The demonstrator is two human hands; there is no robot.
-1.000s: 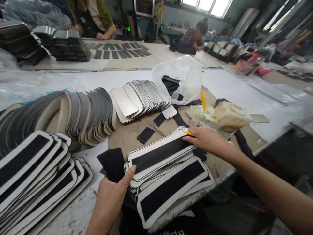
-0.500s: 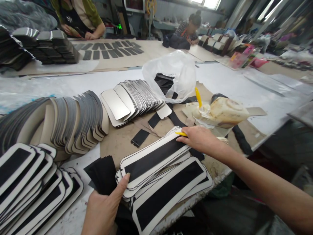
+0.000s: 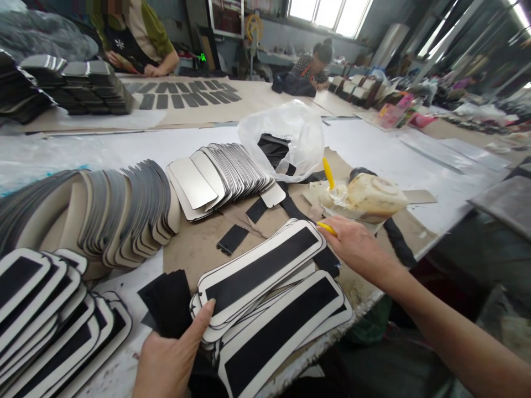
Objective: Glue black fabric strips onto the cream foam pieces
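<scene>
My right hand (image 3: 352,240) is closed around a small yellow tool (image 3: 327,228), its far end hidden in my fingers. It is just past the right end of a stack of white rounded panels. The top panel (image 3: 261,268) has a black strip along its middle. At that panel's left end, the thumb of my left hand (image 3: 174,348) presses on top; my other fingers are mostly hidden. A second panel with a black strip (image 3: 286,331) lies nearer the table edge. Several black pieces (image 3: 168,301) lie beside my left hand.
To the left stand more striped panels (image 3: 70,331) and curved grey pieces (image 3: 124,215). Farther back are plain white panels (image 3: 232,174) and a plastic bag (image 3: 305,143) with black pieces. A stained plastic container (image 3: 373,196) holds another yellow stick (image 3: 328,172). Two people work behind.
My right hand with the yellow tool has moved off the top panel, to the right beyond its end. My left thumb stays on the panel. The view has tilted slightly upward.
</scene>
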